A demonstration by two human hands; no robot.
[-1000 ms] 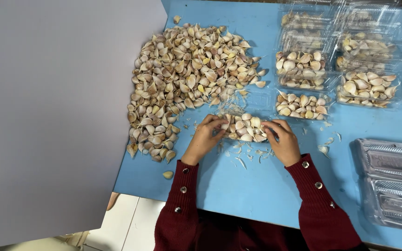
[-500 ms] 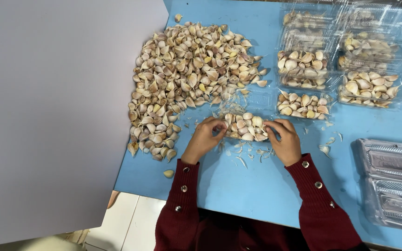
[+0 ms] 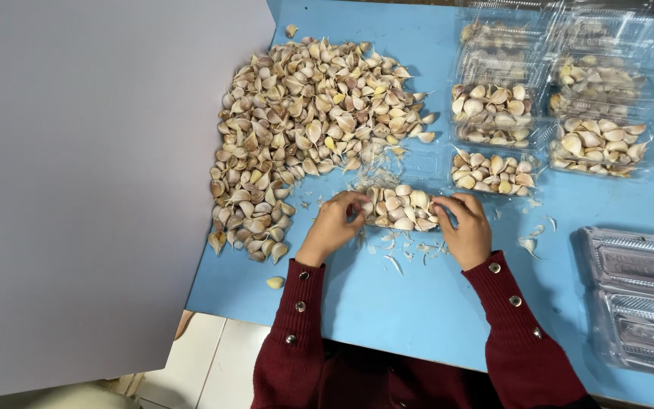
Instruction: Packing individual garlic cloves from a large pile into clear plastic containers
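Garlic cloves fill a small clear tray (image 3: 401, 207) at the centre of the frame, and we have both hands on it. Our left hand (image 3: 336, 226) curls its fingers round the tray's left end, and our right hand (image 3: 466, 229) does the same at the right end, each partly closed with fingertips pressed on the plastic edge. Whether a lid is already folded over the cloves we cannot tell, since the clear plastic barely shows.

The tray rests on the blue surface (image 3: 418, 318), just below the big loose heap of cloves (image 3: 304, 129) that spreads across the upper middle of the frame. Bits of papery skin (image 3: 399, 257) lie scattered beneath the tray and between our wrists. In the upper right of the frame we see filled trays (image 3: 539, 129) set in rows, the nearest just above and right of our right hand. A stack of empty clear trays (image 3: 637, 303) sits at the lower right edge, well apart from our hands. A grey board (image 3: 100, 189) covers the left part of the frame.

We judge the step in hand to be finishing this one tray: the cloves are in, and the two ends are being squeezed or steadied. The next move seems to call for an even press at both ends so no clove spills.
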